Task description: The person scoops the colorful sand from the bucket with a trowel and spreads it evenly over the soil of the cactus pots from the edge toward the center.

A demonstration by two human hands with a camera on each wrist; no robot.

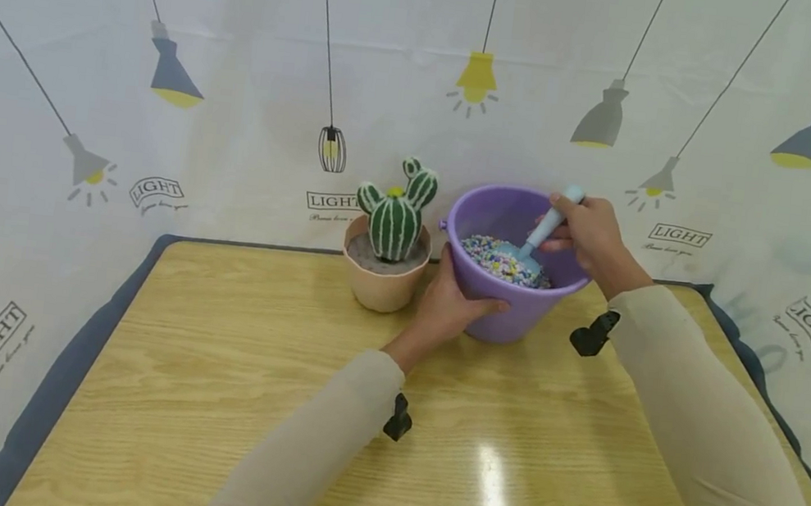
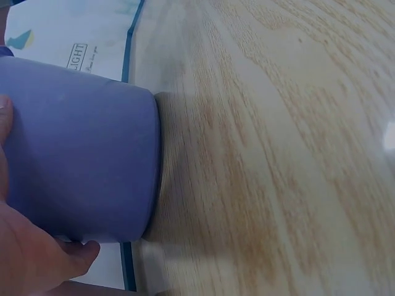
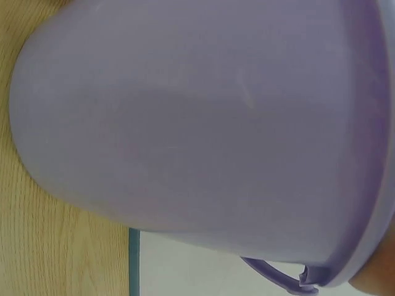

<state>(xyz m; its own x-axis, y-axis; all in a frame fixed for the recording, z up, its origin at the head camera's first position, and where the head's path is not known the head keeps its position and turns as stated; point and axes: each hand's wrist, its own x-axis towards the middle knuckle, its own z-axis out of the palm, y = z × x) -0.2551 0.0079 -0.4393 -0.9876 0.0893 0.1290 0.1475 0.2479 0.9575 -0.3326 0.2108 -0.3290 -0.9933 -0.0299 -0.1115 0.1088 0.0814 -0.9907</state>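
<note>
A purple bucket stands at the back of the table, holding a layer of small multicoloured beads. My left hand grips its near left side, the thumb lying across the front wall. Inside the bucket, a light blue toy shovel slants down with its blade among the beads. My right hand holds the shovel's handle from over the right rim. The left wrist view shows the bucket wall with part of the left hand against it. In the right wrist view the bucket wall fills most of the picture.
Just left of the bucket stands a green cactus in a peach-coloured pot. A lamp-printed white cloth hangs behind the wooden table. The bucket's purple handle hangs at its far side.
</note>
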